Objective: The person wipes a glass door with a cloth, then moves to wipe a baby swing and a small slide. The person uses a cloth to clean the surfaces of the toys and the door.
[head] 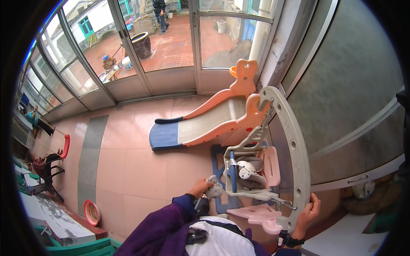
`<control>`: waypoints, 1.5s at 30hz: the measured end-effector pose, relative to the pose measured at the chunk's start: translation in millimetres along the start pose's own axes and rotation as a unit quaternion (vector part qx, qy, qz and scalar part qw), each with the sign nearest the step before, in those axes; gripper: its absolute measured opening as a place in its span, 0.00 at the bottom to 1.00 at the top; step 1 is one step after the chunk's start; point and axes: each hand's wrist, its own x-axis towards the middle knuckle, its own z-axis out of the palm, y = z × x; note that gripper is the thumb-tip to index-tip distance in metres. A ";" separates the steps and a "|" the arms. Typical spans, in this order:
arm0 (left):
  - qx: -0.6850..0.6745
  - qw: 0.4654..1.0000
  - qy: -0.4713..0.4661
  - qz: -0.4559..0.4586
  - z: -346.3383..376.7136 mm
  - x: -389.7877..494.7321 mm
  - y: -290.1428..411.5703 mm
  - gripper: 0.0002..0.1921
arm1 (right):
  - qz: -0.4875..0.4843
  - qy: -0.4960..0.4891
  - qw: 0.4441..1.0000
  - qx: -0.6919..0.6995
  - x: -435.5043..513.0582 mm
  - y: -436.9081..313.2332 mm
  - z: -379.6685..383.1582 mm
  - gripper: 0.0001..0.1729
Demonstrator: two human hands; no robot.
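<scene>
My left hand (pixel 200 188) grips a grey cloth (pixel 214 188), held just left of the swing seat. Against the outer edge of a grey plastic swing arch (pixel 293 145) is my right hand (pixel 308 212), its fingers bent; whether they grip the arch cannot be told. The swing seat (pixel 250 190) hangs from the arch by metal hooks and has a pink backrest (pixel 271 166). In it lies grey padding with a white star-patterned cushion (pixel 246 169). A pink plastic side panel (pixel 259 216) stands at the arch's near foot, and a blue base (pixel 221 204) lies below.
An orange and grey toddler slide (pixel 211 118) with a blue end is beyond the swing. Glazed doors (pixel 169 80) line the far side; a person (pixel 160 16) stands outside. Frosted panels (pixel 352 96) rise at right. At left are a red-rimmed basin (pixel 92 212) and a seated person (pixel 41 166).
</scene>
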 end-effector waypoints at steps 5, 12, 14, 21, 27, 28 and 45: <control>0.029 0.999 0.001 -0.016 4.9 11.0 -9.7 0.16 | -0.005 0.005 1.000 -0.006 -1.8 -3.1 1.3 0.25; 0.022 1.000 0.016 0.008 -2.4 6.9 -13.0 0.17 | -0.002 -0.001 1.000 0.006 -2.6 -3.8 3.0 0.25; 0.018 1.000 0.020 0.003 -6.5 3.1 -14.5 0.15 | 0.000 0.000 1.000 0.001 -2.8 -3.6 3.6 0.25; 0.031 0.999 0.034 -0.013 -22.7 3.6 -28.1 0.14 | 0.002 0.002 1.000 0.002 -4.2 -1.0 3.4 0.24; 0.035 0.998 0.043 -0.007 -22.0 4.2 -29.9 0.14 | -0.011 0.006 1.000 -0.006 -3.9 1.5 3.2 0.24; 0.037 0.998 0.041 -0.010 -21.9 3.6 -27.9 0.14 | -0.011 0.007 1.000 -0.003 -3.5 1.8 3.5 0.23; -0.029 0.999 0.005 -0.025 -16.2 -11.3 -24.4 0.16 | -0.004 0.006 1.000 0.010 0.3 -7.7 -0.9 0.21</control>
